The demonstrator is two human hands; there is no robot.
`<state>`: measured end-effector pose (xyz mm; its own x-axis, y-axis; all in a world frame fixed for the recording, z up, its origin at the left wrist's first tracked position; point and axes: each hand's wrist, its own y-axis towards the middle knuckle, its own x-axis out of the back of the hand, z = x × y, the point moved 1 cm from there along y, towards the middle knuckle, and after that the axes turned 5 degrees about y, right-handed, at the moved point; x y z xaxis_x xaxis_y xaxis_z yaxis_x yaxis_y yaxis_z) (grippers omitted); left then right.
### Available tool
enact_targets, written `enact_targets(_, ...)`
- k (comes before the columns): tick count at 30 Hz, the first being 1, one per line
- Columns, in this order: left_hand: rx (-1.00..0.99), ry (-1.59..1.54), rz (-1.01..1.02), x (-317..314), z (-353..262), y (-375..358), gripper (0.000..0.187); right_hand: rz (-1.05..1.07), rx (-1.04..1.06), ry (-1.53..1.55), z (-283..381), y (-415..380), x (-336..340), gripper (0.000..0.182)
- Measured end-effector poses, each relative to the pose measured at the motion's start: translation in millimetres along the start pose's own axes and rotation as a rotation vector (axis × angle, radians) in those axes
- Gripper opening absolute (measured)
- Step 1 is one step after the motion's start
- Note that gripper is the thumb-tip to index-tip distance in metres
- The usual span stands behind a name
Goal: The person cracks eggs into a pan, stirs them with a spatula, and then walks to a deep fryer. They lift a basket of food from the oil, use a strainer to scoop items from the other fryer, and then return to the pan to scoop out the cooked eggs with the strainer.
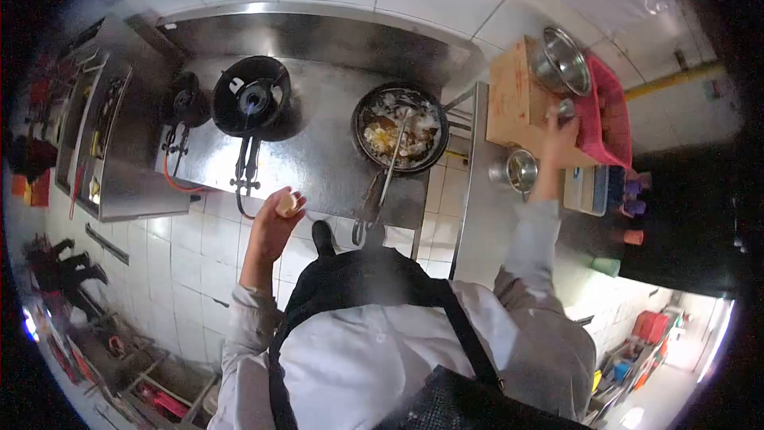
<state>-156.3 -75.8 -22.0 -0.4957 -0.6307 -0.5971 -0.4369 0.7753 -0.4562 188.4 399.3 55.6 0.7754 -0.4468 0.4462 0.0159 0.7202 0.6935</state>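
Note:
My left hand (272, 227) is raised in front of the stove, its fingers curled around a small pale round thing (287, 205) that may be an egg or a shell. Out to the right, my right hand (560, 137) has its fingers on a small metal container (566, 109) above the cardboard box. Egg-like white and yellow food (390, 137) lies in a black frying pan (440, 151) on the stove. A long-handled metal utensil (390, 171) rests in the pan, its handle pointing towards me beside the pan's own handle.
An unused-looking black burner (252, 98) stands left on the steel stove (318, 143). Around the cardboard box (509, 84) are a metal bowl (562, 64), a pink basket (605, 103), a small steel pot (521, 169) and a clear plastic container (585, 195).

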Motion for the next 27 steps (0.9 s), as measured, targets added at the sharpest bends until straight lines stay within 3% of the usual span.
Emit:
enact_targets(4,0.009,-0.120,-0.092,28.3,4.8,-28.6,0.043,0.419,-0.093,0.136,91.0,-103.8,-25.6,0.047)
enact_targets(5,0.012,-0.128,-0.089,30.4,4.4,-32.7,0.043,0.434,0.154,-0.014,101.1,-132.2,-42.9,0.046)
enact_targets(6,0.014,-0.148,-0.092,33.4,3.1,-35.1,0.043,0.638,0.090,-0.041,120.3,-151.6,-54.5,0.046)
enact_targets(8,0.013,-0.179,-0.090,39.0,-1.0,-37.8,0.043,0.783,0.228,-0.101,125.0,-186.8,-88.7,0.044)
enact_targets(15,-0.032,-0.168,-0.099,69.6,-28.5,-57.7,0.041,0.746,0.429,-0.420,135.5,-230.3,-137.7,0.037)
enact_targets(17,-0.021,-0.204,-0.116,83.9,-33.6,-58.2,0.041,0.802,0.394,-0.442,136.3,-232.0,-143.5,0.031)
enact_targets(19,-0.025,-0.207,-0.145,97.2,-35.5,-63.3,0.041,0.677,0.361,-0.398,160.8,-232.8,-134.4,0.028)
enact_targets(21,-0.049,-0.250,-0.128,104.9,-41.5,-65.6,0.041,0.748,0.383,-0.427,159.3,-240.1,-134.0,0.031)
enact_targets(24,-0.058,-0.250,-0.148,119.2,-48.7,-63.0,0.041,0.666,0.244,-0.410,170.4,-238.0,-139.7,0.032)
enact_targets(27,-0.053,-0.236,-0.119,125.9,-55.5,-66.9,0.042,0.812,0.296,-0.569,162.1,-244.2,-146.2,0.031)
